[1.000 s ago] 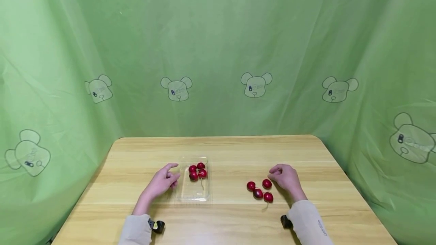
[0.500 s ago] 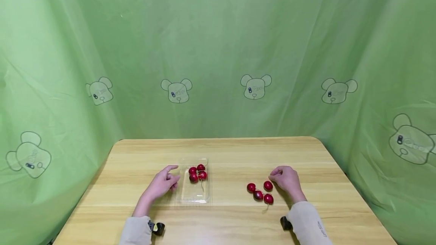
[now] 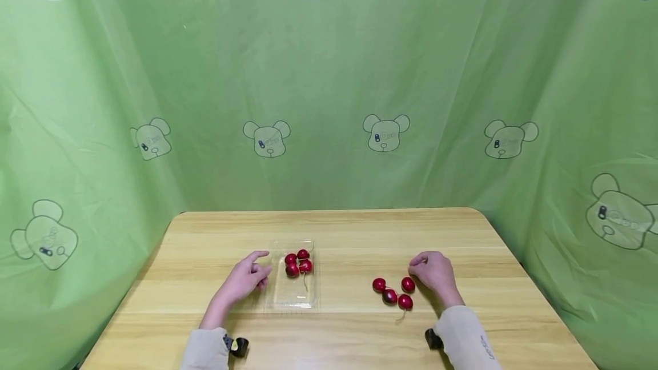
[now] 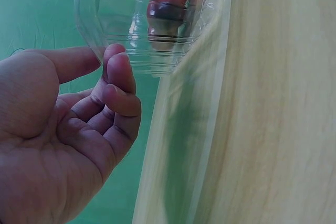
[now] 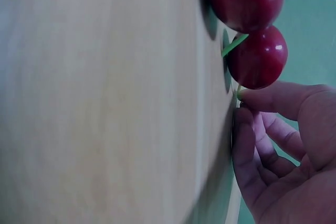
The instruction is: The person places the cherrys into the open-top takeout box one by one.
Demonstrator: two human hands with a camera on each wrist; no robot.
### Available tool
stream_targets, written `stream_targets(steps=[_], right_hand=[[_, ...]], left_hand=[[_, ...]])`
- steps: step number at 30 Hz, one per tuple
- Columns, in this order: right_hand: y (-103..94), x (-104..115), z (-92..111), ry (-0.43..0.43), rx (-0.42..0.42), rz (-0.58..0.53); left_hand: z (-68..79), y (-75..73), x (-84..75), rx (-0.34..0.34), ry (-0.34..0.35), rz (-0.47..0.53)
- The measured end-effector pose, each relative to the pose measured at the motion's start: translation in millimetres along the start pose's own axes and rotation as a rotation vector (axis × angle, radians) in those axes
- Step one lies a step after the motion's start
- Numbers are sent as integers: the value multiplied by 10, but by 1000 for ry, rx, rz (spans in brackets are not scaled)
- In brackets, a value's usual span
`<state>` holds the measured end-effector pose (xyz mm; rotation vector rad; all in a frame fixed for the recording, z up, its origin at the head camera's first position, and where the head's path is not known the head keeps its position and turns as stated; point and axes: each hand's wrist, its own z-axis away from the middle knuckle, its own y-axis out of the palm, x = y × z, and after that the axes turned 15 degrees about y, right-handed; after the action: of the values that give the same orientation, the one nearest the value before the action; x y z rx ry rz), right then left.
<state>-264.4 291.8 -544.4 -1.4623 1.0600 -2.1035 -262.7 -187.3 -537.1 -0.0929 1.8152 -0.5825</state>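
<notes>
My left hand (image 3: 244,280) is at the left edge of a clear plastic container (image 3: 289,297), its thumb and index finger pinching the rim in the left wrist view. Several dark red cherries (image 3: 292,269) lie in the far part of this container, some with thin stems. To the right, my right hand (image 3: 434,270) pinches the stem of a cherry (image 3: 408,285) between thumb and index finger; the right wrist view shows the fingertips just below that cherry (image 5: 258,59). Beside it on the table lie 3 more cherries (image 3: 389,297).
All of this rests on a light wooden table (image 3: 329,338) with rounded far corners. A green curtain (image 3: 329,73) printed with bear heads hangs behind it and along both sides. Small black cameras (image 3: 239,347) sit at the wrists, by the light sleeves.
My right hand has shifted slightly right, and its cherry has moved a little right, away from the others. My left hand and the container stay put; the head view has tilted slightly.
</notes>
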Motion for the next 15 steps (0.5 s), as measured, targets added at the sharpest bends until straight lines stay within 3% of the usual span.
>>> stream_targets(steps=[7,15], right_hand=[[6,-33,-14,-5,-15,-44],[13,-22,-1,-68,-39,-89]], left_hand=[[8,0,2,3,0,-3],[3,1,1,3,-5,-8]])
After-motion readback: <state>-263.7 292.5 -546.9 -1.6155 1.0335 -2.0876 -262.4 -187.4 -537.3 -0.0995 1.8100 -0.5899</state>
